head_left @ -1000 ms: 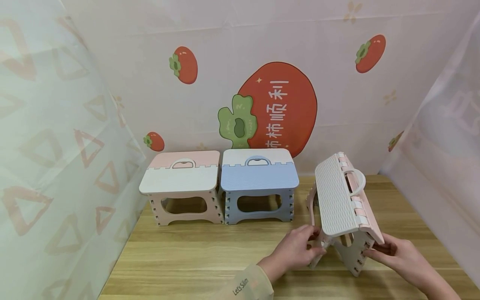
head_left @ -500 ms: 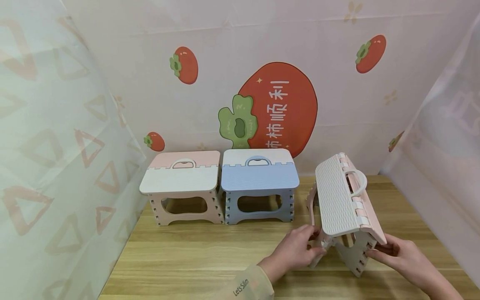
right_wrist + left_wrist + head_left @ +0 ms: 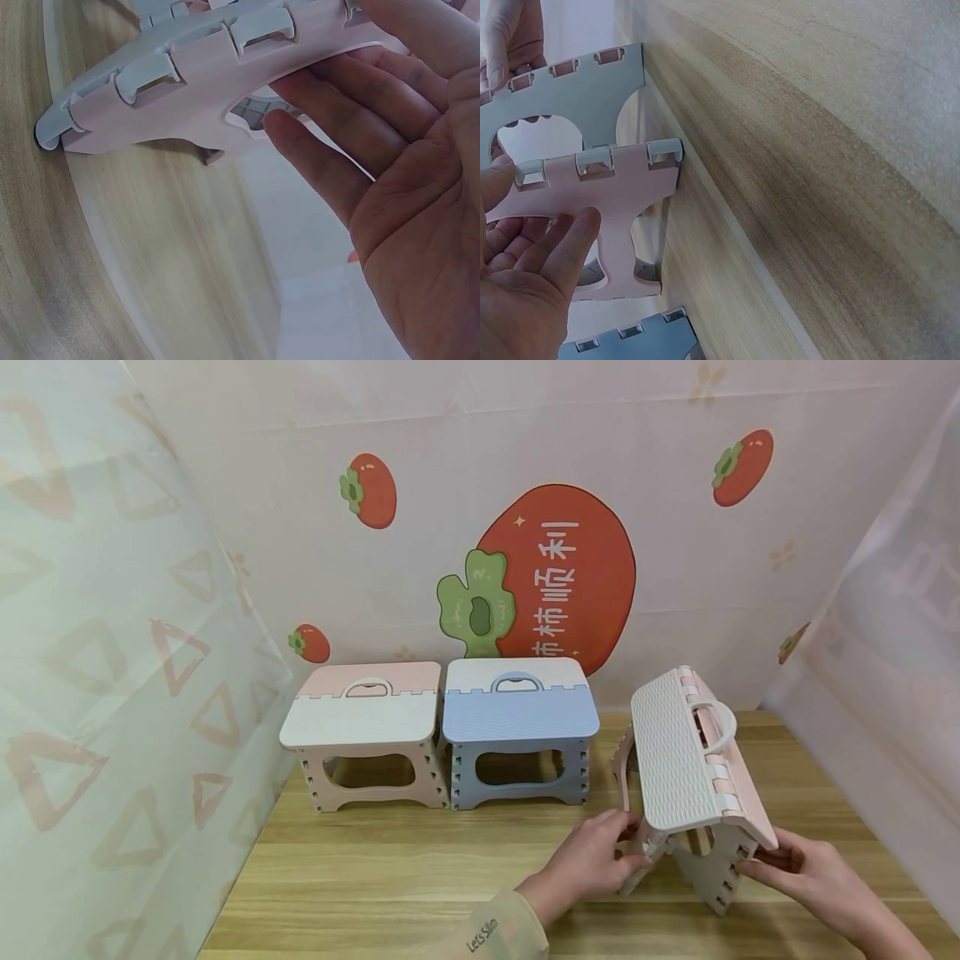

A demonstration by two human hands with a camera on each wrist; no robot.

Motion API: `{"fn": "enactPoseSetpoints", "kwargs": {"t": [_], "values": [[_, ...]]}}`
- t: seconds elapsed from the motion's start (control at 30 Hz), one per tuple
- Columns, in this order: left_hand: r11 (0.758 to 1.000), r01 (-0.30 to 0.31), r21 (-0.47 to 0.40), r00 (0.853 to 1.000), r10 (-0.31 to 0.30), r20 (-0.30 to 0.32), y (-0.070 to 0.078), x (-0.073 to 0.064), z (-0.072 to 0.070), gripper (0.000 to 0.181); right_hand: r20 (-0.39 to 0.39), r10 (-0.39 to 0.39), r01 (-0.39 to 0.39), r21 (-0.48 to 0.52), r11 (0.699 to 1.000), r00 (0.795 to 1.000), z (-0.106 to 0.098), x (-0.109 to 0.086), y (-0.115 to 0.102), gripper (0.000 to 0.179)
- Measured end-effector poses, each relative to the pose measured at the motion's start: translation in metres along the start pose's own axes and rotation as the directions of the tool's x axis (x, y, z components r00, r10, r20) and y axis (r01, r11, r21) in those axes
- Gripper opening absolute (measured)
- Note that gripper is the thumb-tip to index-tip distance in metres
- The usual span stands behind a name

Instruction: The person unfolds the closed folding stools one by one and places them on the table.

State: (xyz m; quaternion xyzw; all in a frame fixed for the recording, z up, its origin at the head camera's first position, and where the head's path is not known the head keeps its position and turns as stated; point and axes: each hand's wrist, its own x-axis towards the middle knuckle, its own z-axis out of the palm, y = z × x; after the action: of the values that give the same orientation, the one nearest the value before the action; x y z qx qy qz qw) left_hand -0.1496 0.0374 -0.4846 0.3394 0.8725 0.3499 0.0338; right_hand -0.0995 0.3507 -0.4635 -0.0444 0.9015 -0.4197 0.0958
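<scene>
A pink and white folding stool (image 3: 671, 760) stands at the right of the table, its two-part top bent like a roof and its light loop handle (image 3: 722, 728) raised at the hinge. My left hand (image 3: 588, 860) grips the near end of its left leg panel. In the left wrist view that pink panel (image 3: 615, 187) sits between thumb and fingers. On the opposite side my right hand (image 3: 817, 881) holds the right leg panel. The right wrist view has its fingers (image 3: 360, 112) reaching into the panel's opening, the thumb over the hinged edge.
To the left, a pink and white stool (image 3: 360, 714) and a blue and white stool (image 3: 520, 714) stand unfolded side by side against the back wall (image 3: 420, 577). All rest on a wood-grain table (image 3: 390, 877). Printed sheets hang along both sides.
My right hand has shifted slightly to the right with the right leg panel, so the legs stand a little wider and the right half of the top has moved outward. My left hand stays put.
</scene>
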Motion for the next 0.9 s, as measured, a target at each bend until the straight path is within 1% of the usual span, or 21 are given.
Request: {"fn": "enactPoseSetpoints", "kwargs": {"t": [0.2, 0.37, 0.73, 0.9], "values": [[1.000, -0.008, 0.011, 1.000, 0.009, -0.006, -0.0009, 0.0001, 0.0005, 0.042, 0.011, 0.009, -0.009, -0.010, 1.000, 1.000, -0.0020, -0.0002, 0.0014, 0.053], [1.000, -0.016, 0.024, 1.000, 0.016, -0.014, -0.0020, 0.0002, 0.0006, 0.042, 0.006, -0.006, 0.006, -0.011, 1.000, 1.000, -0.0027, 0.0005, 0.0029, 0.052], [1.000, 0.000, 0.019, 1.000, 0.000, -0.006, -0.0017, 0.0001, 0.0002, 0.042, 0.004, -0.023, 0.023, 0.002, 1.000, 1.000, -0.0051, 0.0016, 0.0061, 0.049], [0.999, -0.004, 0.033, 1.000, 0.005, -0.007, -0.0017, 0.0003, -0.0004, 0.042, 0.000, -0.025, 0.025, -0.018, 1.000, 1.000, -0.0066, 0.0008, 0.0043, 0.047]]}}
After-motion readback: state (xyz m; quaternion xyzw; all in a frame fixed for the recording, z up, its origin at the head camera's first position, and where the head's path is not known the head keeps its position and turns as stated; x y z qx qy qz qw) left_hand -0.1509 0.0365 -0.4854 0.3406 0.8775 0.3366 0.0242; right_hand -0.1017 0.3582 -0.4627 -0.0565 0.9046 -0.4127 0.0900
